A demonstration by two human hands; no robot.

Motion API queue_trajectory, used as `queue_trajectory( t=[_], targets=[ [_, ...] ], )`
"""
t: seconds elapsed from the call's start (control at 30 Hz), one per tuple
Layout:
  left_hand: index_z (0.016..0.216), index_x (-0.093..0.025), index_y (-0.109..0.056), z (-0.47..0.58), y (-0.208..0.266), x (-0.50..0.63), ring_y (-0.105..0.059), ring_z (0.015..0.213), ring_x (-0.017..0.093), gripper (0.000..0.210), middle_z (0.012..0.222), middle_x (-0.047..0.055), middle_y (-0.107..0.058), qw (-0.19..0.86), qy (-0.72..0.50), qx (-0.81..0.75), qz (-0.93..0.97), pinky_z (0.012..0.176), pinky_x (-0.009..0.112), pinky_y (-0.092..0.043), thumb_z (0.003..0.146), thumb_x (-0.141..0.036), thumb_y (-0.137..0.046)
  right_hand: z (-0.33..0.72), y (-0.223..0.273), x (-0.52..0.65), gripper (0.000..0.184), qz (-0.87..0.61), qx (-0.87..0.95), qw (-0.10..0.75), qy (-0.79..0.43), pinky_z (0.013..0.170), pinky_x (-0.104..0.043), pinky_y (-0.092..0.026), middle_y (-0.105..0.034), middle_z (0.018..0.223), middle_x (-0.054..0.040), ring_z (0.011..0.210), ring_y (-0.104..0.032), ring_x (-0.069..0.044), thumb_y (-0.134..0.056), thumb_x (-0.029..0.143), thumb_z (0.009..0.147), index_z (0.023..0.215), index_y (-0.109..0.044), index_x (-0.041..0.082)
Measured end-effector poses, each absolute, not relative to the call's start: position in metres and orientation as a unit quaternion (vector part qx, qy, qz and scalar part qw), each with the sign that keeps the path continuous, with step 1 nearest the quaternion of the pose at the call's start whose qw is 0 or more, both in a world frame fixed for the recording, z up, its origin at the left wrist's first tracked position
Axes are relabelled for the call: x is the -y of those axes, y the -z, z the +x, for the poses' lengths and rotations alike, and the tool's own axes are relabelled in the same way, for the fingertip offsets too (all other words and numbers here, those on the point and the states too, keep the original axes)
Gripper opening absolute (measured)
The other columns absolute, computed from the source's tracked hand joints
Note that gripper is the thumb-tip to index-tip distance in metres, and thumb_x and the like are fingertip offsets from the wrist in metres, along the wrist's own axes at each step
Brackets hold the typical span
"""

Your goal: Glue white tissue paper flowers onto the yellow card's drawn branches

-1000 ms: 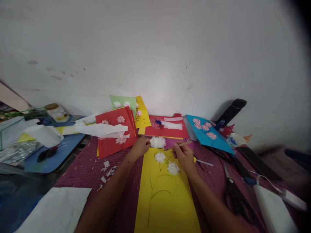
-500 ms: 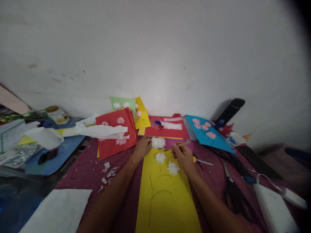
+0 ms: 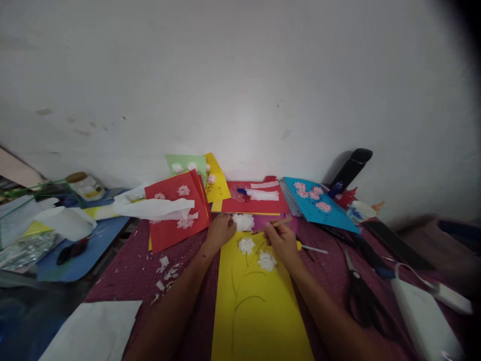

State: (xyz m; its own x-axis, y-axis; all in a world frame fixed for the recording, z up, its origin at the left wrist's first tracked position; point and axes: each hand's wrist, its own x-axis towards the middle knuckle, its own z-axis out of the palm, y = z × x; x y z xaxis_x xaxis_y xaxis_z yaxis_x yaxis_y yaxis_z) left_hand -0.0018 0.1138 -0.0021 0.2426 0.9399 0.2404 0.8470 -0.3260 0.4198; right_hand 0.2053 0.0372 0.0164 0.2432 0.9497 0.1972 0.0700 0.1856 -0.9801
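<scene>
A yellow sheet of card (image 3: 263, 316) lies in front of me with dark curved stem lines drawn on it. Two ruffled white paper flowers sit near its upper end, a left flower (image 3: 246, 245) and a right flower (image 3: 267, 260). My left hand (image 3: 221, 231) is closed, its fingertips against the left edge of a white ruffled paper piece (image 3: 243, 222) just beyond the card. Whether the fingers pinch anything is hidden. My right hand (image 3: 281, 240) grips a slim wooden stick with a dark tip (image 3: 282, 221) like a pen, its tip pointing left near that white piece.
Red card (image 3: 176, 225) with pink flowers and a white paper strip lie left. A blue card (image 3: 319, 203) leans at the back right. Scissors (image 3: 363, 296), a yellow-handled screwdriver (image 3: 313, 248) and a white power strip (image 3: 424, 316) lie right. Paper scraps (image 3: 165, 273) litter the left.
The view has shifted slightly. Both hands keep nearly the same places, the right still gripping the wooden stick beside the white paper piece.
</scene>
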Motion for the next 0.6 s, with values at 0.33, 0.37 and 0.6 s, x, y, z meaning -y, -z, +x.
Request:
queue_trajectory(
  t=[0.33,0.37,0.6],
  targets=[
    [0.075,-0.017,-0.064,-0.0039,-0.0002,-0.1136,-0.059,0.081,0.019,0.018,0.081,0.007,-0.066,0.104,-0.235,-0.552,0.793,0.072,0.028,-0.040,0.085,-0.022,-0.050,0.2065,-0.0174,-0.0366,0.034,-0.514,0.491,0.595,-0.375,0.043,-0.023,-0.042,-0.059,0.061,0.0009,0.046,-0.051,-0.012,-0.064,0.052,0.082,0.081,-0.060,0.018],
    [0.076,-0.017,-0.064,-0.0031,-0.0003,-0.1131,-0.059,0.081,0.019,0.018,0.081,0.007,-0.066,0.107,-0.237,-0.552,0.792,0.072,0.028,-0.040,0.085,-0.024,-0.051,0.2064,-0.0179,-0.0364,0.035,-0.514,0.491,0.596,-0.373,0.042,-0.023,-0.042,-0.059,0.061,0.0009,0.046,-0.051,-0.012,-0.064,0.052,0.082,0.081,-0.060,0.018],
    [0.081,-0.018,-0.066,0.0011,0.0007,-0.1108,-0.059,0.084,0.020,0.014,0.084,0.007,-0.067,0.107,-0.237,-0.574,0.776,0.074,0.029,-0.041,0.082,-0.029,-0.058,0.2057,-0.0164,-0.0371,0.034,-0.514,0.494,0.597,-0.368,0.041,-0.023,-0.041,-0.060,0.061,0.0010,0.045,-0.052,-0.012,-0.064,0.051,0.082,0.082,-0.060,0.018]
  ],
)
